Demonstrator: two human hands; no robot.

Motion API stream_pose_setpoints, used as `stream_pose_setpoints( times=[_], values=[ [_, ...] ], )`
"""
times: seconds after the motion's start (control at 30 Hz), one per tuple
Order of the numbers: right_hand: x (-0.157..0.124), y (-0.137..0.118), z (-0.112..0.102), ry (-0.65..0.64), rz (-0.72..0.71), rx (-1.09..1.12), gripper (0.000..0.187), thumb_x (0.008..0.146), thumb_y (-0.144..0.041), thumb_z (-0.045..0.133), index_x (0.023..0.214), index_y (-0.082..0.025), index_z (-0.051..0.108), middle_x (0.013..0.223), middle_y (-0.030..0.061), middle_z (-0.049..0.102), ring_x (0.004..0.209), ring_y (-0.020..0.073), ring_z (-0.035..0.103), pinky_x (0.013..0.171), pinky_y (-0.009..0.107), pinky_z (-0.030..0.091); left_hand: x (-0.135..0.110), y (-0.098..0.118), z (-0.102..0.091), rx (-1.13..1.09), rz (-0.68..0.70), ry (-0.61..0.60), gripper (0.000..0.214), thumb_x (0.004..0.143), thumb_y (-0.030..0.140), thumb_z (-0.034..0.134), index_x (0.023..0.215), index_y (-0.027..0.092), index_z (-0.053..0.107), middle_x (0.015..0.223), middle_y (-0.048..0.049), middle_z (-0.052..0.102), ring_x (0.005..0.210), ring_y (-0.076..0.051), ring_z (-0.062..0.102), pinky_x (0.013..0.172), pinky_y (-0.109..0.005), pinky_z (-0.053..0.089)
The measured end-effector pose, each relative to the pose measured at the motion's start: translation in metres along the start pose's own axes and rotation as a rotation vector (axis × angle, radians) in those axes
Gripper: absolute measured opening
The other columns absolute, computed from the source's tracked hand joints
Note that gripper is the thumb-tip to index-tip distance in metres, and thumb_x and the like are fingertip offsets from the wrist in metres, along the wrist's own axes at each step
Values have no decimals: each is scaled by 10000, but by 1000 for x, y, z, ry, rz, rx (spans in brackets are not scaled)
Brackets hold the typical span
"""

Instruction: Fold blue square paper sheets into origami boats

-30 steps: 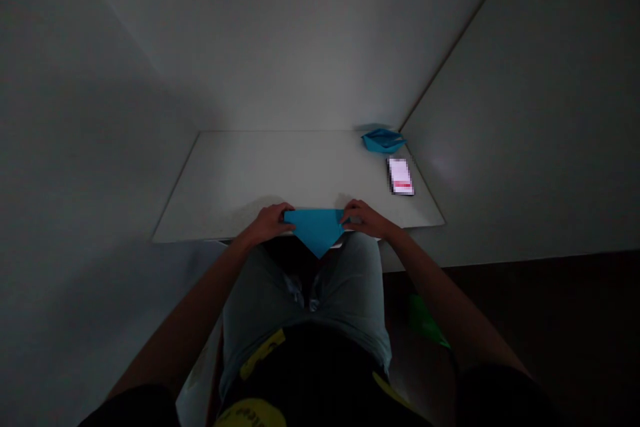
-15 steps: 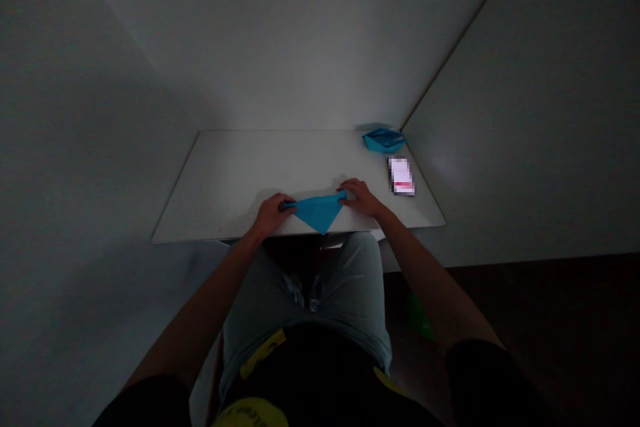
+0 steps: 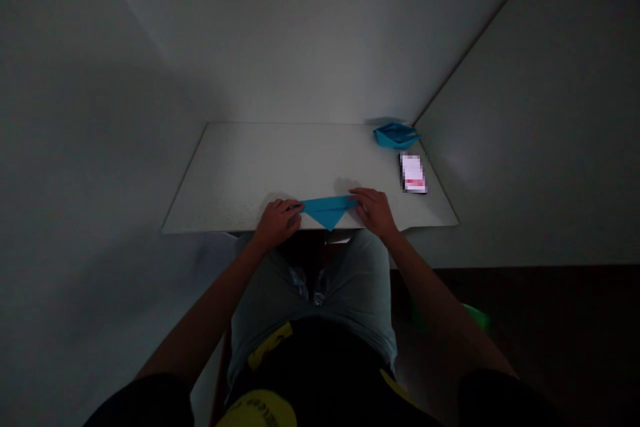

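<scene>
Between my hands, near the front edge of the white table [image 3: 270, 160], is a blue sheet of folded paper [image 3: 328, 211]. It has a long straight band along its far side and a triangular point toward me. My left hand [image 3: 278, 221] pinches its left end. At the right end, my right hand [image 3: 374, 211] grips the paper between thumb and fingers. Fingertips partly cover both ends.
A blue folded paper boat [image 3: 396, 137] rests at the table's back right corner. Closer to me lies a phone [image 3: 413, 173] with a lit, blurred screen. Walls border the table at the back and right. A green object [image 3: 476, 317] shows low on the right.
The folded paper's far edge now shows a band turned over, and its triangle looks smaller. My right hand has turned slightly. The whole view has shifted a little.
</scene>
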State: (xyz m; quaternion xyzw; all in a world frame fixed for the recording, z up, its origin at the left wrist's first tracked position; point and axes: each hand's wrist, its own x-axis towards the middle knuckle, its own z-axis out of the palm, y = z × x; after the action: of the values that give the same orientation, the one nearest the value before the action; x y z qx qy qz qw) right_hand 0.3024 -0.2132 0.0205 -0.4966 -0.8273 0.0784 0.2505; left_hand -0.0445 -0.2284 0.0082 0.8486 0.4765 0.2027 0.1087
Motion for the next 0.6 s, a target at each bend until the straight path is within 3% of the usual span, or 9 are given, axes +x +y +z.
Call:
stream_pose_setpoints(
  times=[0.13,0.23,0.33,0.47,0.6],
  values=[
    [14,-66,38,-144,-133,85,515,1126,-441,530,1604,-253,564,1674,106,569,1572,299,507,1260,532,427,-4,3,-1,31,13,-14,456,1012,447,680,1437,290,730,1488,-89,713,1245,-356,641,1079,-553,494],
    [16,-82,59,-218,-165,85,644,1113,-531,550,1688,-256,458,1741,120,470,1632,306,428,1327,551,367,-5,3,-1,28,20,-13,511,983,478,723,1458,289,715,1505,-94,705,1258,-372,632,1083,-570,483],
    [5,-60,55,-203,-120,63,703,1114,-541,537,1732,-244,383,1776,135,401,1659,317,378,1348,580,343,-5,2,-1,9,23,-8,540,967,498,751,1464,292,708,1506,-99,705,1277,-384,625,1089,-578,471],
    [-20,-16,27,-155,-45,-2,780,1098,-592,550,1751,-223,338,1775,158,398,1652,335,389,1349,593,332,-5,2,1,0,25,-22,606,909,543,832,1450,294,716,1501,-104,712,1279,-395,624,1096,-580,459],
    [-43,2,10,-142,-81,-39,940,992,-695,687,1743,-242,349,1751,168,443,1611,363,446,1325,609,338,-16,5,12,-31,53,0,407,956,420,812,1344,304,770,1391,-83,777,1209,-345,670,1048,-538,486]
  ],
)
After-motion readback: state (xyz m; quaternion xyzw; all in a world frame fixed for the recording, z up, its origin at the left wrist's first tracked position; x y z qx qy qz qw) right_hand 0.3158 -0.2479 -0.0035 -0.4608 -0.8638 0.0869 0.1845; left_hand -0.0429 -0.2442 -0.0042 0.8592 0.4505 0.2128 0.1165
